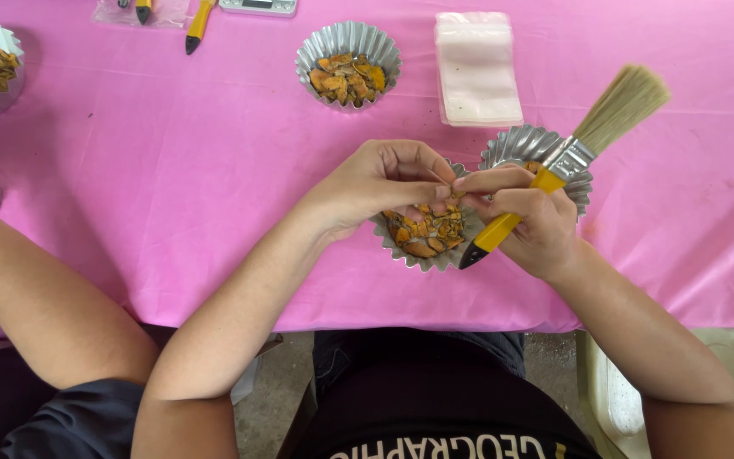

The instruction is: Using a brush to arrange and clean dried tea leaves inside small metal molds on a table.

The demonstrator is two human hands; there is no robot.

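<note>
Right hand (530, 223) around paintbrush (567, 158)

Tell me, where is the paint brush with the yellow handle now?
In the head view, the paint brush is held in the right hand, right of centre, its bristles pointing up-right over an empty fluted foil cup.

Both forearms angle inward so the left hand (380, 183), fingers curled with tips pinched together, meets the right hand (533, 223), its grip closed, forefinger extended leftward to touch those fingertips.
</note>
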